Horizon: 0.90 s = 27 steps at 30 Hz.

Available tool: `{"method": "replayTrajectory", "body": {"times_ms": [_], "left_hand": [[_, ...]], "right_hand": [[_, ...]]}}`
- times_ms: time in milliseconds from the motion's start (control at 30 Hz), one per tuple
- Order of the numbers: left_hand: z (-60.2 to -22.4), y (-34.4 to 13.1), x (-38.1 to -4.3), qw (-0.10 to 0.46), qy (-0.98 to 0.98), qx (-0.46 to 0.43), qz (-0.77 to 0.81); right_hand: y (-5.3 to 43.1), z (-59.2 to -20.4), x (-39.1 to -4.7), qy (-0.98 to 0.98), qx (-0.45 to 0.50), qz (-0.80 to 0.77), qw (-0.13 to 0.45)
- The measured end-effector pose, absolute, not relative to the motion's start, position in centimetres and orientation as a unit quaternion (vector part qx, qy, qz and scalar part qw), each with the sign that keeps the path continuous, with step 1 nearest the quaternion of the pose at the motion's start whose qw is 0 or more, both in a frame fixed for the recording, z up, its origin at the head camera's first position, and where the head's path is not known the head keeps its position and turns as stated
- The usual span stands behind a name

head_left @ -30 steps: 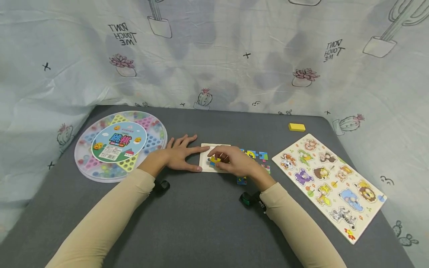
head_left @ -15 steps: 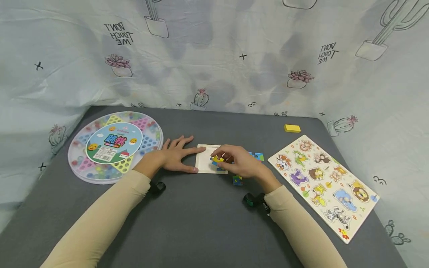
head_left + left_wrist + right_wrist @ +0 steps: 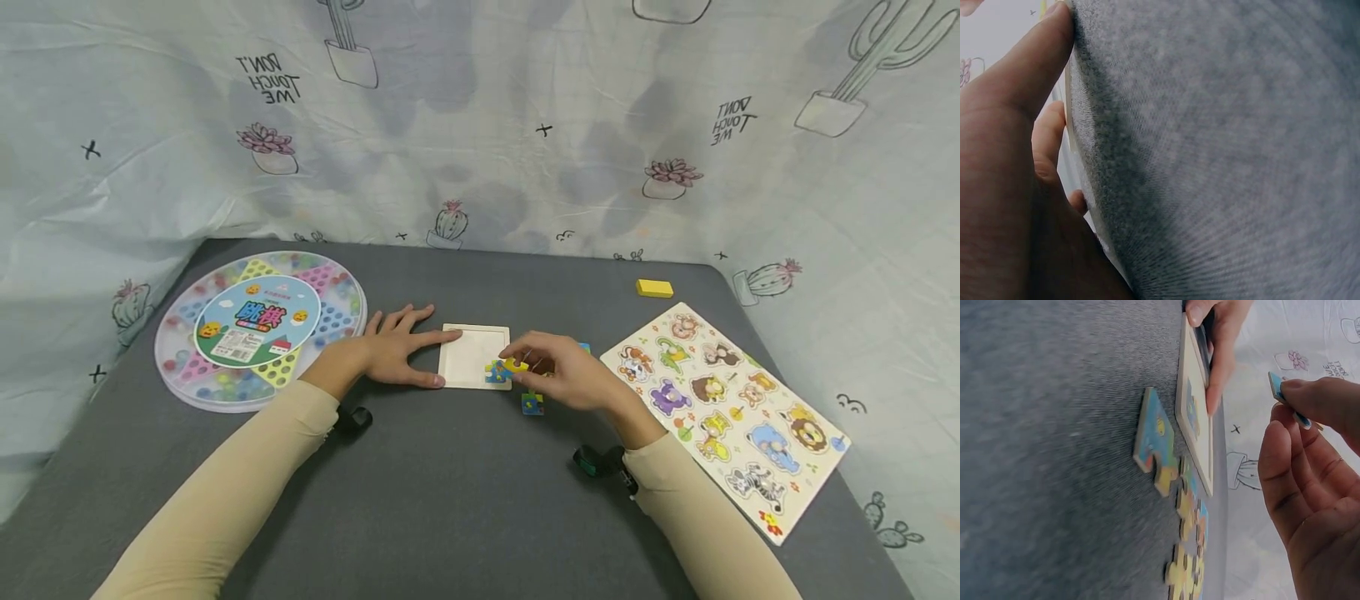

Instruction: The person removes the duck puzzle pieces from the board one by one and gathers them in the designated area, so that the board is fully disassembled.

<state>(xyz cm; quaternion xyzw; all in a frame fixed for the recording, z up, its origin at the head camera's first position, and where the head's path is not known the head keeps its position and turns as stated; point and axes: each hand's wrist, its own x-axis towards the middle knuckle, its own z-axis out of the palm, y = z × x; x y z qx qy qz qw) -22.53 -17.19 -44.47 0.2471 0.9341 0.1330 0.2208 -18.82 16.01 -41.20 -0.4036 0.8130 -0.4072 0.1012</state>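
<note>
A small wooden puzzle tray (image 3: 472, 329) lies mid-table. Beside it my left hand (image 3: 397, 346) rests with fingers spread, its thumb and index fingertip touching the tray's left edge. Inside the tray, near the lower right corner, is a blue jigsaw piece (image 3: 495, 373). Over that corner my right hand (image 3: 558, 367) pinches another jigsaw piece (image 3: 1275, 385), blue and yellow, between thumb and fingers. In the right wrist view the held piece is tilted and raised above the table. A loose corner piece (image 3: 1155, 434) and several more pieces (image 3: 1186, 569) lie near the tray, partly hidden by my right hand in the head view.
A round Chinese checkers set (image 3: 258, 329) lies at the left. To the right is a wooden animal puzzle board (image 3: 731, 417), set at an angle. A yellow block (image 3: 655, 288) sits behind it. A patterned cloth (image 3: 495, 125) hangs behind the table.
My right hand has moved right with the pinched piece, uncovering more of the tray and the blue piece in it. The left hand stays at the tray. The head view has shifted slightly.
</note>
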Motion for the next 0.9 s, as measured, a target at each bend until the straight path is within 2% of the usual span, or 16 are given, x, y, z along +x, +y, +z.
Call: {"method": "replayTrajectory", "body": {"times_ms": [167,400,667,900], "left_hand": [[-44.3,-17.2,-22.2,0.222,0.933,0.246,0.14],[-43.9,-17.1,-22.2,0.215,0.93,0.256,0.152],[-44.6,-17.2,-22.5,0.215,0.934,0.25,0.137],[-44.5,-17.2,-22.5,0.217,0.934,0.244,0.144]], "right_hand": [[16.9,-41.5,-18.2,0.809,-0.399,-0.417,0.113],[18.9,-41.6,-17.6,0.812,-0.401,-0.413,0.094],[20.8,-42.1,-17.0,0.817,-0.39,-0.407,0.123],[21.5,-42.4,-16.8,0.826,-0.396,-0.381,0.125]]}}
